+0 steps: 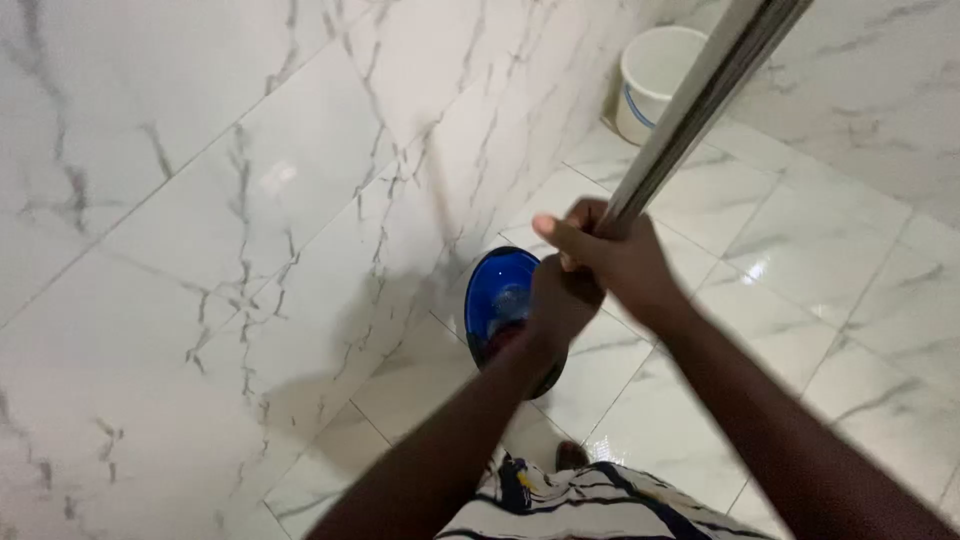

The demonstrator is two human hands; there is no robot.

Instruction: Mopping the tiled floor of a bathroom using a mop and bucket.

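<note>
My right hand [612, 258] is closed around a shiny metal pole [700, 95] that slants up toward the top right. My left hand [558, 302] is fisted just below it, on the same pole where its lower part is hidden by both hands. Directly under the hands a blue bucket [497, 292] stands on the tiled floor against the wall, with something dark red low inside it.
A white bucket [655, 72] stands in the far corner. A white marble-patterned wall [200, 220] fills the left side, and glossy floor tiles [800, 260] of the same pattern spread to the right. My striped garment [580, 503] and a foot [571, 455] show at the bottom.
</note>
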